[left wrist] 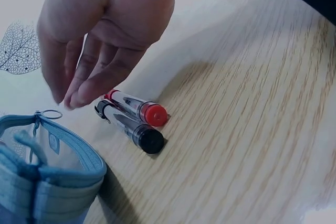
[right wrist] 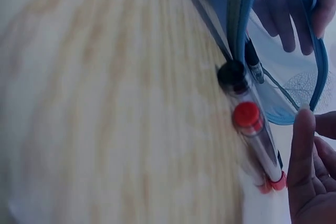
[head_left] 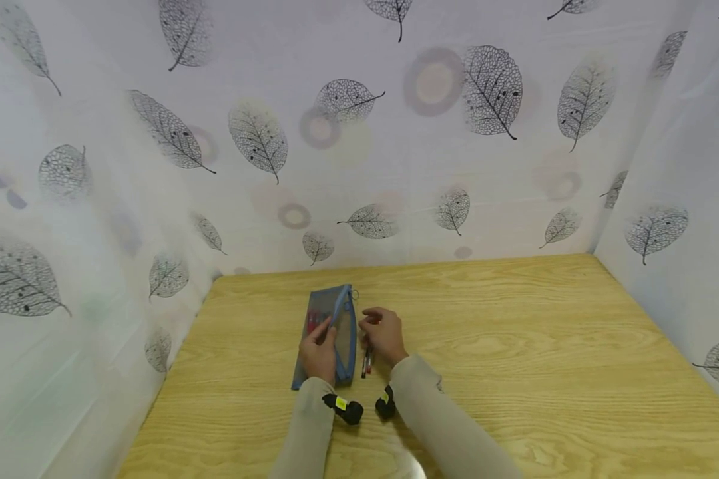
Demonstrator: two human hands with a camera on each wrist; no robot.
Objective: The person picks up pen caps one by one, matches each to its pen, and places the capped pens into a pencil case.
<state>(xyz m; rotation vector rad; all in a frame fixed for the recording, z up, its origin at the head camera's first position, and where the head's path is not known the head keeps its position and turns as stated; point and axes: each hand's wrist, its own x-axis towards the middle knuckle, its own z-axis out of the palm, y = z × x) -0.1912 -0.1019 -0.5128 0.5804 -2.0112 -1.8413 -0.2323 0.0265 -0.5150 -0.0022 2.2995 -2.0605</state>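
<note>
A blue mesh zip pencil pouch [head_left: 323, 301] lies on the table with its zip side gaping. My left hand [head_left: 319, 356] pinches the near layer of the pouch's mouth and spreads it. Red items [head_left: 312, 322] show through the mesh, and a black-capped pen [right wrist: 254, 62] shows inside the opening. Right of the pouch, a black pen [left wrist: 127, 128] and a red pen [left wrist: 137, 107] lie side by side on the table. Over their far ends hovers my right hand [head_left: 386, 336], its fingers loosely bent and holding nothing, fingertips near the pouch's zip edge [right wrist: 320, 66].
The wood-grain table [head_left: 515, 346] extends to both sides of the hands. Leaf-printed white sheets [head_left: 359, 153] rise behind and at both sides. Each wrist bears a black camera strap [head_left: 344, 407].
</note>
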